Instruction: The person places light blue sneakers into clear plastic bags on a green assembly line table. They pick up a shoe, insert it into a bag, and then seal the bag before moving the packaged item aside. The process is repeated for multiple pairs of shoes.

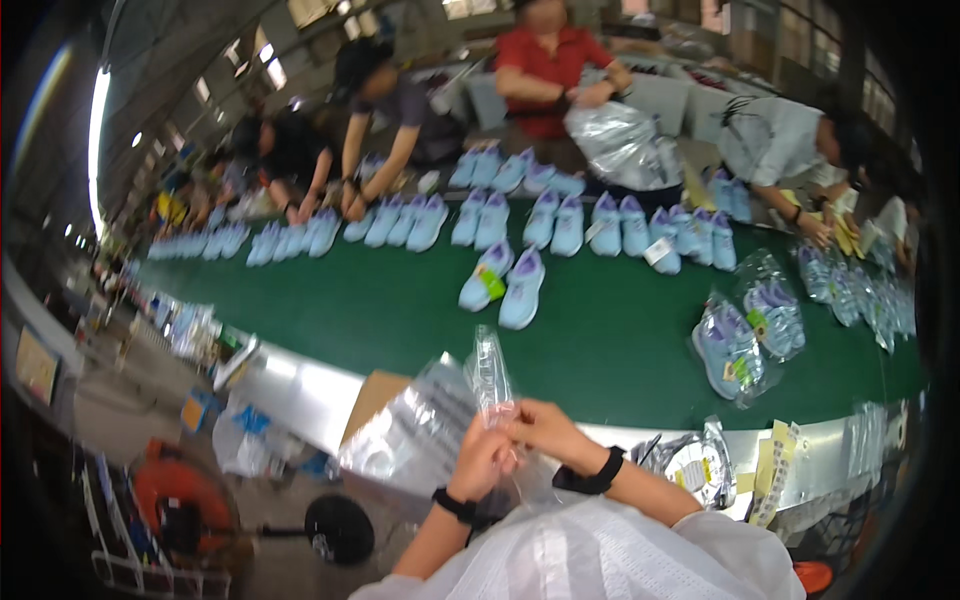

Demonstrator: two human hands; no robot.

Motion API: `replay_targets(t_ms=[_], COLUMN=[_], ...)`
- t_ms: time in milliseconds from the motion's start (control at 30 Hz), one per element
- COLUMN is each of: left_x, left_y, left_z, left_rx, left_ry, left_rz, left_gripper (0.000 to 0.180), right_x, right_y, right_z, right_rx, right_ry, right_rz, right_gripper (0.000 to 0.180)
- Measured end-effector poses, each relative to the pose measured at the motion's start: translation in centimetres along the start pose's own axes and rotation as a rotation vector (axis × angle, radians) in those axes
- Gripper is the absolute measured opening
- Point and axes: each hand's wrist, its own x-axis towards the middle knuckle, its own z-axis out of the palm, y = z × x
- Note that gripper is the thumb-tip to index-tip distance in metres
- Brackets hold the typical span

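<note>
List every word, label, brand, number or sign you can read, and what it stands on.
Nothing here is legible enough to quote.
Clear plastic bags left of the left hand: grey printed lines, too blurred.
Yellowish sheet, lower right: rows of dark marks, too small.
Green tag on a blue shoe in the front pair: too blurred.
White tag on another blue shoe in the row behind: too blurred.

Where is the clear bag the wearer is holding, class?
In the head view, the clear bag is just below centre, held in the left hand and right hand, below the nearest unbagged shoes.
</note>
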Motion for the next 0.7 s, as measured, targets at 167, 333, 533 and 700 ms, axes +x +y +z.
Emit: replay_targets(t_ms=[167,333,533,700], left_x=[0.3,1.7,1.5,1.8], left_y=[0.1,1.0,0.3,-0.2], left_z=[1.3,1.3,-0.2,0.6], left_rx=[-0.044,-0.122,0.003,-0.122], left_ry=[0.005,0.027,-0.067,-0.054], left_rz=[0.024,0.112,0.135,0.061], left_gripper=[0.04,0.039,0.048,0.065], right_x=[0.0,-0.1,-2.5,-3.2], right_y=[1.5,2.3,-1.5,-2.6], right_z=[-1.2,-4.5,-1.4,1.1], right_rx=[0.148,-0.317,-0.44,-0.814], right_ry=[0.13,0.556,0.354,0.43], right_rz=[-0.014,-0.32,-0.351,-0.631], right_gripper=[0.013,0.013,0.02,0.031])
